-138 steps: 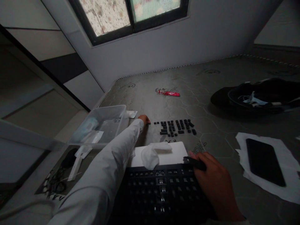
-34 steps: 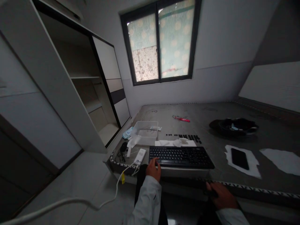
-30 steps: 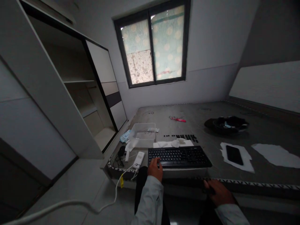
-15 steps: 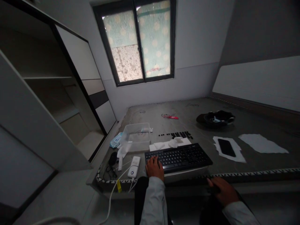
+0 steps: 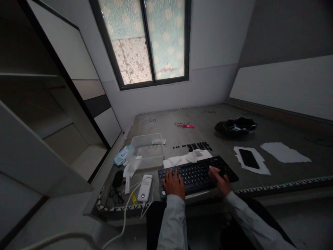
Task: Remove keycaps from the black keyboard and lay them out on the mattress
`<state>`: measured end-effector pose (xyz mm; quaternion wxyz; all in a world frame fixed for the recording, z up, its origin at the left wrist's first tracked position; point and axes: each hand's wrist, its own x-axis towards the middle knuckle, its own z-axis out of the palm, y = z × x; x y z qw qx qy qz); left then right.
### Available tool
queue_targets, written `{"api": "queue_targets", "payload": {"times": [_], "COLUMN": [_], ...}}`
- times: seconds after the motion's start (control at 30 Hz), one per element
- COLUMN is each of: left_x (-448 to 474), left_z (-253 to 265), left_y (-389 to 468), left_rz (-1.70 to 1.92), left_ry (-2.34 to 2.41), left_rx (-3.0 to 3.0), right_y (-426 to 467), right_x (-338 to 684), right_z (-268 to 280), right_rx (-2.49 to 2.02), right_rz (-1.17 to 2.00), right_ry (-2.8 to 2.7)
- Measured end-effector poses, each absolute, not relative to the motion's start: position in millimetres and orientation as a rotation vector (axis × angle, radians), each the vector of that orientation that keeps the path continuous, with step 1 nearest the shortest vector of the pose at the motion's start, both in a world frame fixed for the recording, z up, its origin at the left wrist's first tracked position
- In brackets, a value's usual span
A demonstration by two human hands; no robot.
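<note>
A black keyboard (image 5: 196,189) lies near the front edge of the grey, mattress-like surface. My left hand (image 5: 173,183) rests on its left part with fingers spread, holding nothing. Over the keyboard's right part is my right hand (image 5: 220,180), fingers bent and closed. Something dark shows between these fingers, but I cannot make out what it is. Behind the keyboard is a white sheet (image 5: 166,163) with crumpled white tissue (image 5: 191,158) on it. Farther back, several small black keycaps (image 5: 199,146) lie in rows.
To the left are a clear plastic box (image 5: 149,162), a white power bank (image 5: 145,189) with a cable, and a blue mask (image 5: 121,155). To the right, a phone (image 5: 249,159) lies on white paper beside another sheet (image 5: 284,152). Farther back are a dark cap (image 5: 235,127) and a red item (image 5: 187,126).
My right hand has risen from below the front edge to the keyboard's right part. My left hand stays on the keyboard, its fingers more spread. The camera view has shifted slightly.
</note>
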<state>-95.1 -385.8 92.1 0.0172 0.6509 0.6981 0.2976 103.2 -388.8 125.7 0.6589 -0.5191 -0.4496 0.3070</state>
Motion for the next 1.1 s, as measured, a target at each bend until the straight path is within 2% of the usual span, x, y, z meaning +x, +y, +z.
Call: {"api": "queue_targets", "payload": {"times": [0.13,0.4,0.77,1.1], "left_x": [-92.9,-94.3,-97.6,-103.2], "left_z": [91.0,87.7,93.0,92.5], "left_y": [-381.3,-369.7,-361.8,-353.2], "left_rz": [0.886,0.839,0.841,0.878], "left_ry": [2.182,2.187,2.143,2.114], "left_rx": [2.016,1.967,1.933,1.889], "right_y": [-334.7,-282.2,-270.3,-259.5], "right_x": [54.8,1.1,-3.1,-17.6], "right_z": [140.5,125.2,106.5,92.9], "right_rx": [-0.981,-0.843,-0.818,-0.850], "right_rz": [0.980,1.347,1.490,1.446], "right_ry": [-0.885,-0.738,-0.681,-0.712]}}
